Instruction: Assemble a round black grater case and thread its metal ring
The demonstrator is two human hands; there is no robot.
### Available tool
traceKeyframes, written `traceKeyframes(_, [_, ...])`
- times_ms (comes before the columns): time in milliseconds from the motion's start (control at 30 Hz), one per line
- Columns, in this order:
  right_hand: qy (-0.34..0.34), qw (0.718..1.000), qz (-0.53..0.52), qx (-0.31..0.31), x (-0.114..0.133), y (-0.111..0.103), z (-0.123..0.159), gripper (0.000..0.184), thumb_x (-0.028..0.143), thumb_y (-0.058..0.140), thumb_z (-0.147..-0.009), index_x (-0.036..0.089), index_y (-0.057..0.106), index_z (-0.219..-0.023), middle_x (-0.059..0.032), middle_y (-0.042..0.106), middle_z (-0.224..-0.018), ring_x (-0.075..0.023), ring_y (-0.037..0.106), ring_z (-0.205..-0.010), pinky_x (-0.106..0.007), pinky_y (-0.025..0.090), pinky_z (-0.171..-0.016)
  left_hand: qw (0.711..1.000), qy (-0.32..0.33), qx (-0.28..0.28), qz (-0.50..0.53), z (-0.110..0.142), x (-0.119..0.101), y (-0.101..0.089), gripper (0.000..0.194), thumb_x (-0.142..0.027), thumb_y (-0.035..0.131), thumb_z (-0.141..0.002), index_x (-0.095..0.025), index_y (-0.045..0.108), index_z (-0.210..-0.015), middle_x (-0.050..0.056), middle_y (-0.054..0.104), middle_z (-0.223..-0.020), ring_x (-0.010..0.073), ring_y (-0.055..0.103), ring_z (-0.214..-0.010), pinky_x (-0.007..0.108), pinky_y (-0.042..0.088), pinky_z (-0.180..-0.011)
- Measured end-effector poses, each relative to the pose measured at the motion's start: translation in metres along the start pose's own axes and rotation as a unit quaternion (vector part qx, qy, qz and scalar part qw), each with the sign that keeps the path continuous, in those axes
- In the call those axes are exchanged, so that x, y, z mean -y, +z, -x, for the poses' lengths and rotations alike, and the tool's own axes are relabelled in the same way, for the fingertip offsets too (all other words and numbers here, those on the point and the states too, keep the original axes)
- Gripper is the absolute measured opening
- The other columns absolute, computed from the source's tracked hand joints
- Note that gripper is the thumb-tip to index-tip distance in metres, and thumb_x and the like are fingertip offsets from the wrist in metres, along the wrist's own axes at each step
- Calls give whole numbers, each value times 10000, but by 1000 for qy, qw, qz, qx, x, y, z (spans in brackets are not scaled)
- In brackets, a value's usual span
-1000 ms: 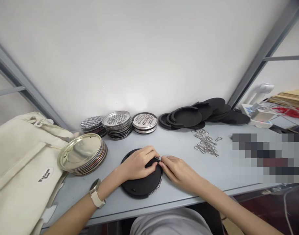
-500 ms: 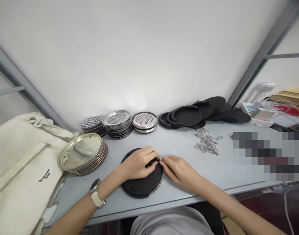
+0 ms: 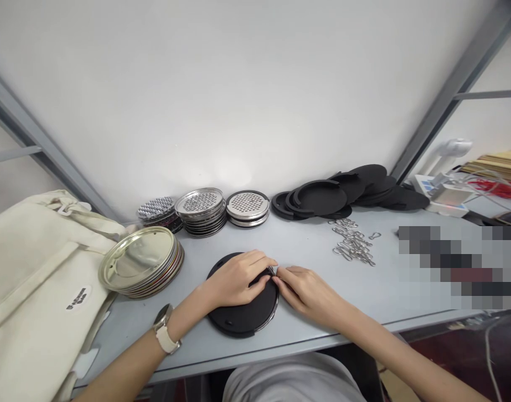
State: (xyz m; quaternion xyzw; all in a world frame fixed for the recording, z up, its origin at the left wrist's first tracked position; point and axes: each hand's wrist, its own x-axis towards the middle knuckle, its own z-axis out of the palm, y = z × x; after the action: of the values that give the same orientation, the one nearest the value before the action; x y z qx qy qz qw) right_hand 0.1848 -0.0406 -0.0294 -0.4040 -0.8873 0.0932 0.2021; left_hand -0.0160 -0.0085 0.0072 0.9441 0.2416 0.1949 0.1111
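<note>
A black round disc [image 3: 242, 318] lies flat beneath our left hand [image 3: 238, 279], whose fingers pinch its rim; our right hand's [image 3: 299, 287] fingertips nearly meet them there. Beyond our right hand lie loose metal clips [image 3: 353, 245].

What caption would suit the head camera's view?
Two bare hands meet at the edge of a black disc, near silvery clips.

Both hands [image 3: 261, 277] touch the black disc's [image 3: 249, 319] edge.
</note>
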Motion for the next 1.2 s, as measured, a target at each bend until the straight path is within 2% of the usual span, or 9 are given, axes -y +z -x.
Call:
traceKeyframes(767, [-2,999,-5,-45,-2,2,0,223,245,303,-973,183,483,-858,-22,563,-693,-148,519,-611,-262,360,-583,1000,1,3,4,0,0,-1,243,-149,436,-888,-163,494,-1124,72,588,-979,191,550,-927,319,450,-834])
traceKeyframes(1200, [4,999,-12,-38,-2,2,0,225,249,298,-973,185,486,-867,-29,575,-702,-151,529,-615,-263,371,-590,1000,7,-6,1,1,1,0,243,-158,426,-887,-171,497,-1119,73,592,-965,192,558,-918,321,454,-823])
